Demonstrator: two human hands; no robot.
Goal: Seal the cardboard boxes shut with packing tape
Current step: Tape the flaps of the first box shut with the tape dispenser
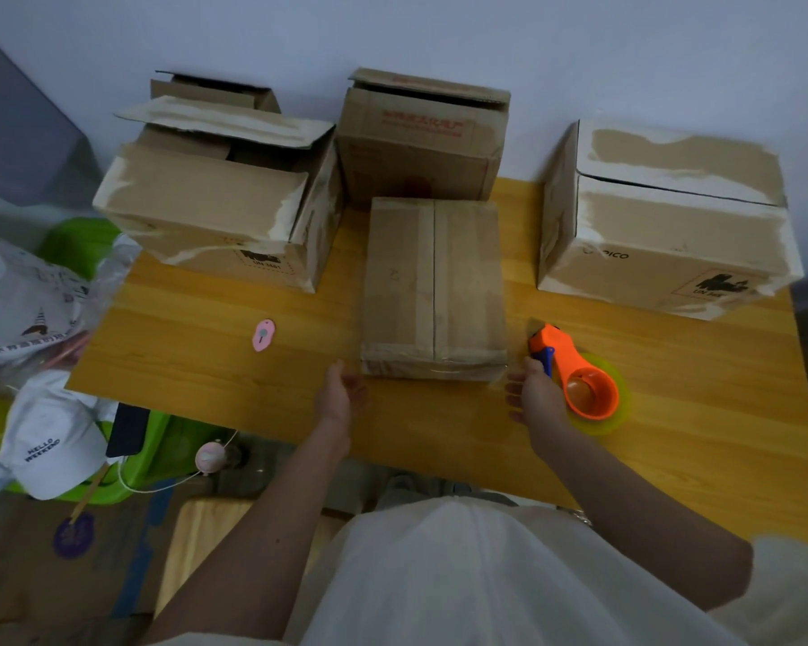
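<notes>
Flat cardboard box (434, 286) sits mid-tabletop (197, 361), flaps closed, a strip of tape running along the centre seam and over the near edge. Left hand (339, 394) hovers just off the box's near left corner, fingers relaxed and apart, holding nothing. Right hand (535, 394) is near the box's near right corner, fingers spread loosely, blurred; it is right beside the orange tape dispenser (579, 375), and contact with the handle cannot be told. Dispenser lies on the tabletop just right of the box, its roll of yellowish tape under the orange hub.

Three larger boxes stand further back: left box (215, 198) with flaps partly raised, rear centre box (421, 137) with top flap ajar, right box (668, 216) with flaps down but seam gapped. A fourth open box (215, 90) shows behind the left one. Small pink cutter (263, 335) lies left of the flat box, well apart. Off the tabletop's left edge: white cap (52, 440), green bin (155, 440)
</notes>
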